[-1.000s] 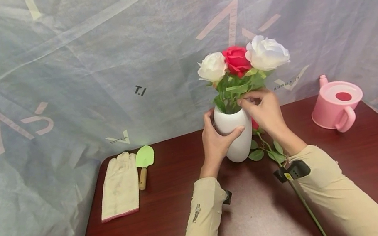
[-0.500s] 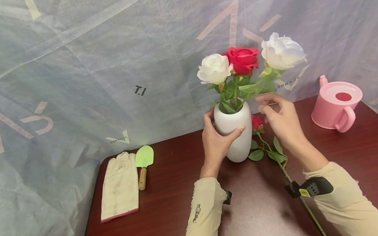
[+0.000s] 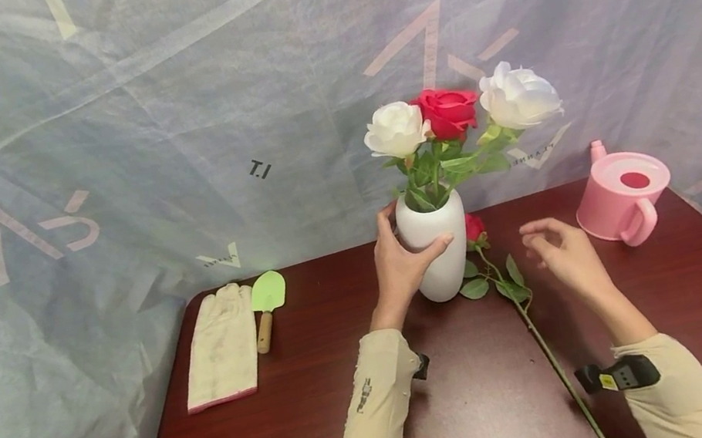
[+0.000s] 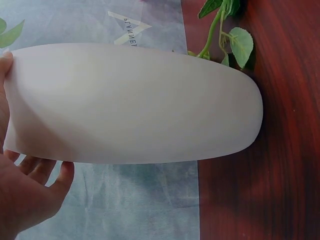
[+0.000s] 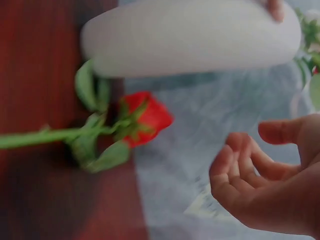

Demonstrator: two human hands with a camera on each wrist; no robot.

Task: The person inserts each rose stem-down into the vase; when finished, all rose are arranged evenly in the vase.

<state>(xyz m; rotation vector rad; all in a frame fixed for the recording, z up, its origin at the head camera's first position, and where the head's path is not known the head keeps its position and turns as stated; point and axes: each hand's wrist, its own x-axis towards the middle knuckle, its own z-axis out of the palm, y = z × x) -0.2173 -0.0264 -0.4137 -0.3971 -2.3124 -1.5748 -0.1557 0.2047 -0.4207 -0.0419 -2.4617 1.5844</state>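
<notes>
A white vase [image 3: 437,251] stands upright on the table, and my left hand [image 3: 401,261] grips its side with the thumb across the front and fingers behind. Two white roses [image 3: 519,95] and a red rose [image 3: 448,112] rise from its mouth, the rightmost white one leaning outward. To the right of the vase lies another red rose with a long stem [image 3: 551,352], its bloom [image 5: 147,119] partly behind the vase in the head view. My right hand [image 3: 565,255] is in the air right of that stem, fingers loosely bent, holding nothing.
A pink watering can [image 3: 602,206] stands at the right rear of the table [image 3: 331,426]. On the left lie cream work gloves [image 3: 222,351] and a small trowel [image 3: 268,292] with a green blade and wooden handle. Grey printed cloth [image 3: 227,76] hangs behind the table.
My right hand has let go of the rightmost white rose and moved right and down, away from the vase. That rose now leans further right. My left hand has stayed on the vase.
</notes>
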